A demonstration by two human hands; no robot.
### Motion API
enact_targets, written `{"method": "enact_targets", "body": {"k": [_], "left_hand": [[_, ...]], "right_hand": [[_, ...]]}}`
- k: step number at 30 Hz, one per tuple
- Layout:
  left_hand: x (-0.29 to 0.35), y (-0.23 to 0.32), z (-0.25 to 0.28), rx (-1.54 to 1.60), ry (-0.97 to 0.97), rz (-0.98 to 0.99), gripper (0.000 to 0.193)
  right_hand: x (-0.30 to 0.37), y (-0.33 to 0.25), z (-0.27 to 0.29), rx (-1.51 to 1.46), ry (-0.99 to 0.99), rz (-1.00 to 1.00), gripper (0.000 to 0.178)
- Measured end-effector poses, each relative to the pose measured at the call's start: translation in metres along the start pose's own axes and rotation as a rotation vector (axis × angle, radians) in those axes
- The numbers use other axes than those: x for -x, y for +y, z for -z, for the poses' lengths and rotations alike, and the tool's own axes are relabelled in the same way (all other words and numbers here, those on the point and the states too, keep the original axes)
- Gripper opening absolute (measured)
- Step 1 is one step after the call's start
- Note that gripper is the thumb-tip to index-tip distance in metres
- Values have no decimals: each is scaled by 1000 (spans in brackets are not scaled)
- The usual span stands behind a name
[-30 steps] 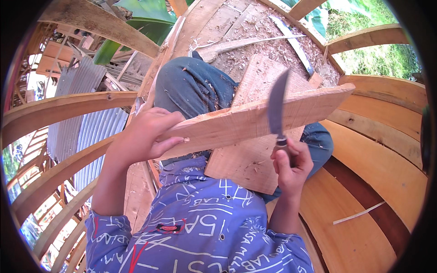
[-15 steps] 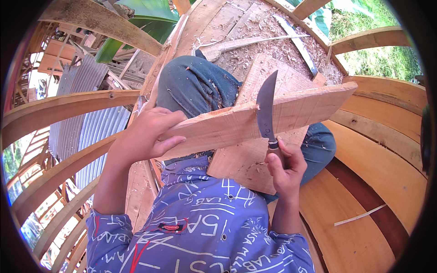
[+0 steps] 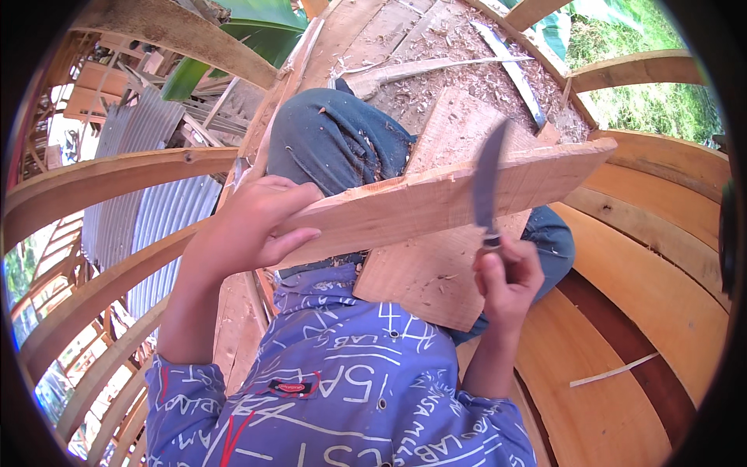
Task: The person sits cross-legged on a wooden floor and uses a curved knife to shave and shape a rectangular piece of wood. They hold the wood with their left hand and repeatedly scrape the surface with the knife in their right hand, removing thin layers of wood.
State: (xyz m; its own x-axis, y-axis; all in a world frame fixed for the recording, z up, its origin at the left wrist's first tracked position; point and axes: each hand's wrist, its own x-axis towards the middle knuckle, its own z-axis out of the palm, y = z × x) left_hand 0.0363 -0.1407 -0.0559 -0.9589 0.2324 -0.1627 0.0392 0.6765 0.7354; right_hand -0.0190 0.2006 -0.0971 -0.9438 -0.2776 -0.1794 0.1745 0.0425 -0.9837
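My left hand (image 3: 268, 218) grips the left end of a long wooden board (image 3: 389, 210), thumb on the near face and fingers over the top edge. The board stands on edge across my lap, its right end raised. Its upper edge is rough and chipped. My right hand (image 3: 510, 276) is closed round the handle of a large knife (image 3: 486, 179) with a dark curved blade pointing up. The blade, slightly blurred, is in front of the board's near face; I cannot tell if it touches. Beneath lies a second wide plank (image 3: 424, 272) between my legs.
Wood shavings cover the plank floor (image 3: 436, 86) ahead, where a long pale strip (image 3: 510, 74) and a thin piece of wood (image 3: 420, 71) lie. Curved slatted rails (image 3: 132, 175) stand at left, wide boards (image 3: 646, 257) at right. Corrugated metal sheets (image 3: 156, 241) show beyond the left rails.
My right hand has moved the knife a little to the right along the board. The left hand and the board have barely shifted.
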Motion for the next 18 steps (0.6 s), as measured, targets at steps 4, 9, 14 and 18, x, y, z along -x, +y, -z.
{"method": "enact_targets", "body": {"k": [4, 9, 14, 18], "left_hand": [[0, -3, -1, -6, 27, -30, 31], [-1, -1, 1, 1, 1, 2, 32], [-2, -1, 1, -25, -6, -14, 33], [-1, -1, 0, -3, 17, -8, 34]], "right_hand": [[1, 0, 1, 133, -104, 32, 31], [4, -3, -13, -144, -19, -79, 29], [0, -6, -3, -142, -5, -16, 28], [4, -1, -7, -52, -123, -7, 27]]}}
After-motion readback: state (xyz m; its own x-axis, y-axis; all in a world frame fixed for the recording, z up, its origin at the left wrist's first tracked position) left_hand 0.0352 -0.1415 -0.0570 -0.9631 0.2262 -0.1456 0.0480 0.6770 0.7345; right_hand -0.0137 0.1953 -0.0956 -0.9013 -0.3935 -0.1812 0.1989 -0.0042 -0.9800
